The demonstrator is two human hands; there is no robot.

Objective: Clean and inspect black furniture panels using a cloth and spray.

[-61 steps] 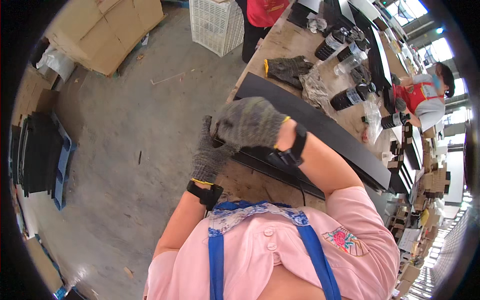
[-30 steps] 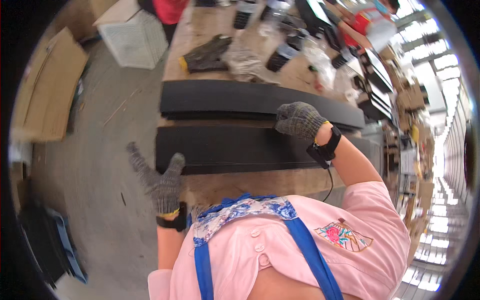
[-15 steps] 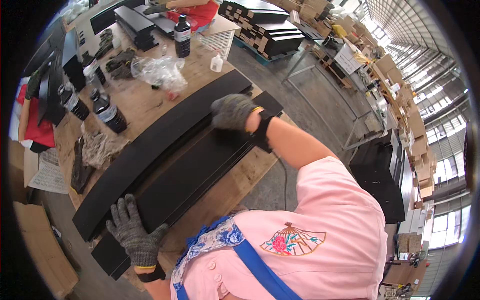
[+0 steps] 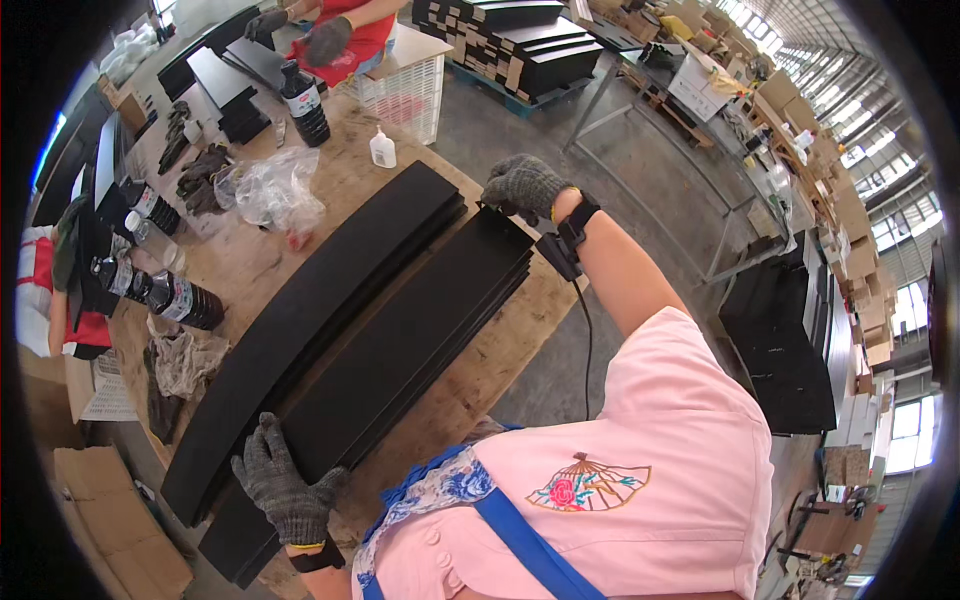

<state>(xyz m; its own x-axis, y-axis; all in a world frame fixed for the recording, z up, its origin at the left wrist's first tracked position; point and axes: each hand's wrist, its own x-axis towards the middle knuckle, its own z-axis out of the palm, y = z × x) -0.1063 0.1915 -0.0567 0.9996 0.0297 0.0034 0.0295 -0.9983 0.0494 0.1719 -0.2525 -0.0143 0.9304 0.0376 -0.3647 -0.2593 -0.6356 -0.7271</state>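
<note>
A stack of straight black boards (image 4: 420, 325) lies slantwise across the wooden workbench (image 4: 480, 345). My left hand (image 4: 285, 490), in a grey knitted glove, rests on its near-left end, fingers stretched and slightly spread. At the far-right end is my gloved right hand (image 4: 525, 190), its fingers curled by the top board's end edge. Whatever those fingers hold, if anything, is hidden under the glove. Beside the straight stack, on its far side, lies a stack of curved black boards (image 4: 315, 300), with a narrow gap between the two.
Bottles of dark liquid (image 4: 305, 105), a small white squeeze bottle (image 4: 382, 148), crumpled clear plastic (image 4: 275, 190) and rags (image 4: 190, 365) lie farther across the bench. A co-worker's gloved hand (image 4: 328, 42) shows at the back. A cable (image 4: 588, 350) hangs from my right wrist.
My right hand has moved outward along the straight boards to their far-right end. My left hand stays on the near end. The view has shifted a little.
</note>
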